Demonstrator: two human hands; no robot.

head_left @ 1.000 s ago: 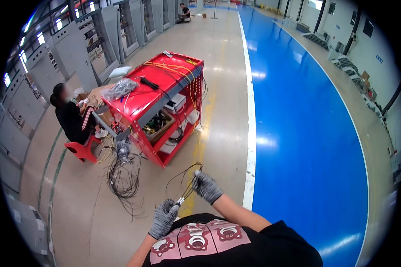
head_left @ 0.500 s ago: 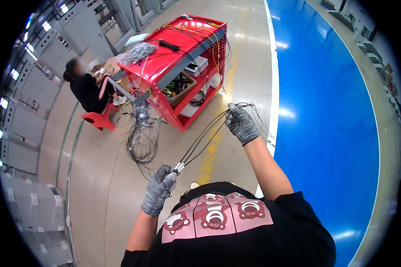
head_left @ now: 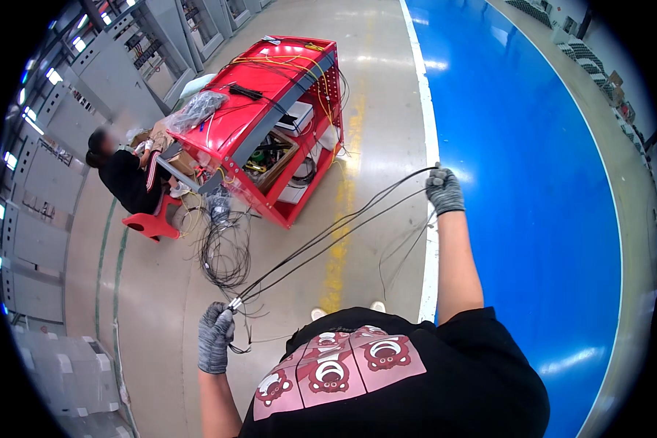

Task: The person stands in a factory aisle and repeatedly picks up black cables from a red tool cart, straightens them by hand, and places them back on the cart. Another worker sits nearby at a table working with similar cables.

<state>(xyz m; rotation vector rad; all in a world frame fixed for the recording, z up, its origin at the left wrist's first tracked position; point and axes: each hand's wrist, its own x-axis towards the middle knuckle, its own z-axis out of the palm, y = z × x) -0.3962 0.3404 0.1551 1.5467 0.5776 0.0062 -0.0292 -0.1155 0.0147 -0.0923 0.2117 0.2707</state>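
Observation:
Both my hands wear grey knit gloves. My left hand (head_left: 216,336) is closed around one end of a bundle of thin black cables (head_left: 328,237), where a small metal fitting shows at my fist. My right hand (head_left: 444,190) is raised with the arm stretched out and grips the same bundle farther along. The cables run taut between the two hands, and loose ends hang down below my right hand.
A red tool cart (head_left: 270,124) with wires and boxes stands ahead on the grey floor. A loose coil of black cable (head_left: 225,252) lies beside it. A person in black (head_left: 128,179) sits on a red stool (head_left: 150,223). Grey cabinets (head_left: 102,73) line the left; blue floor (head_left: 533,182) lies right.
My right hand has swung up and out to the right, and my left hand has dropped lower left, so the cable bundle is drawn out much longer between them.

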